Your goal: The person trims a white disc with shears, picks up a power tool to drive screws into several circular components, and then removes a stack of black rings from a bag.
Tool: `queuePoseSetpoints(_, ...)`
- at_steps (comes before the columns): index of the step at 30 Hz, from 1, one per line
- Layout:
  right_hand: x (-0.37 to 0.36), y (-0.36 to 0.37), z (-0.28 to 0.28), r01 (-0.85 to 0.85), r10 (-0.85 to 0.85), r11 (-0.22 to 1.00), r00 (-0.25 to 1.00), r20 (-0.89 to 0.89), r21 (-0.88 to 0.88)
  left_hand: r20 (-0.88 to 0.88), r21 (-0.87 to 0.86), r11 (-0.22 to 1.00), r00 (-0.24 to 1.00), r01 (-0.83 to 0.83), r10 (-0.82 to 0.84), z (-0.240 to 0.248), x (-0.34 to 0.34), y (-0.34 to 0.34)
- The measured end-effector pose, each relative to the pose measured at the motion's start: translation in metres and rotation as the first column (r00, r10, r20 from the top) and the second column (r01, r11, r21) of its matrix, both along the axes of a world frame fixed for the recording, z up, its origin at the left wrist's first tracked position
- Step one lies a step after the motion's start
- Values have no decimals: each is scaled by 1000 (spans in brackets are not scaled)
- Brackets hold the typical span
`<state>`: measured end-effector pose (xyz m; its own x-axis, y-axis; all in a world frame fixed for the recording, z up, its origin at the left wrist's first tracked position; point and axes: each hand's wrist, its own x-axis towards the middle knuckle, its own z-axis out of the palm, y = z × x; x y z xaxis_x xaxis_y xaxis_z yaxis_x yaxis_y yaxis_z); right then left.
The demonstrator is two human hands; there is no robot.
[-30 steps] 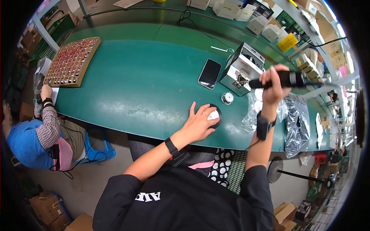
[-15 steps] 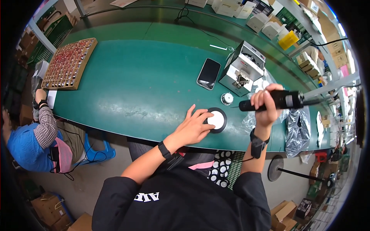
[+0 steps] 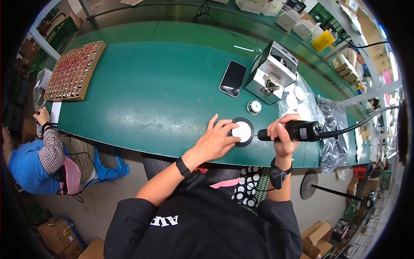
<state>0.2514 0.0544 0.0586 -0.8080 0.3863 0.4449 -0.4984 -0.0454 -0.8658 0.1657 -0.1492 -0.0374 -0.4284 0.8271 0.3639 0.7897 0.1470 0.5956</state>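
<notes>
On the green bench lies a black round piece with a white centre (image 3: 243, 130). My left hand (image 3: 214, 139) holds it from its left side, thumb and fingertips on the white centre, other fingers spread. A black corded electric screwdriver (image 3: 303, 131) is gripped in my right hand (image 3: 283, 136), fingers wrapped round its body. It is held nearly level, and its thin bit points left, reaching the right edge of the round piece. Just behind stands a small silver-and-white round part (image 3: 254, 107), touched by neither hand.
A phone (image 3: 233, 78) and a grey metal machine (image 3: 272, 77) stand farther back. Plastic bags (image 3: 332, 142) lie at right. A tray of small parts (image 3: 75, 71) is far left, near a seated person (image 3: 36, 162). A green crate (image 3: 261, 185) of round pieces sits below the bench edge.
My right hand has brought the screwdriver left and slightly down, so its bit now meets the round piece's edge. My left hand stays on the piece.
</notes>
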Motion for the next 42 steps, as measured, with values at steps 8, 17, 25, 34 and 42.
queuePoseSetpoints(8,-4,-2,-11,-37,36,999,999,41,37,-12,8,1000,1000,-10,10,1,1,0)
queuePoseSetpoints(17,-5,-5,-12,-14,14,1000,997,72,0,-16,-4,1000,1000,-20,20,-3,4,0)
queuePoseSetpoints(25,-3,-12,-4,73,-79,995,993,87,68,-42,-4,999,999,-32,32,-2,8,-1)
queuePoseSetpoints(34,-36,75,21,169,-135,984,924,359,-65,-52,-50,996,996,75,-78,7,6,-15)
queuePoseSetpoints(42,-21,137,-44,450,-507,862,785,357,236,-42,-140,981,989,131,-138,32,27,-49)
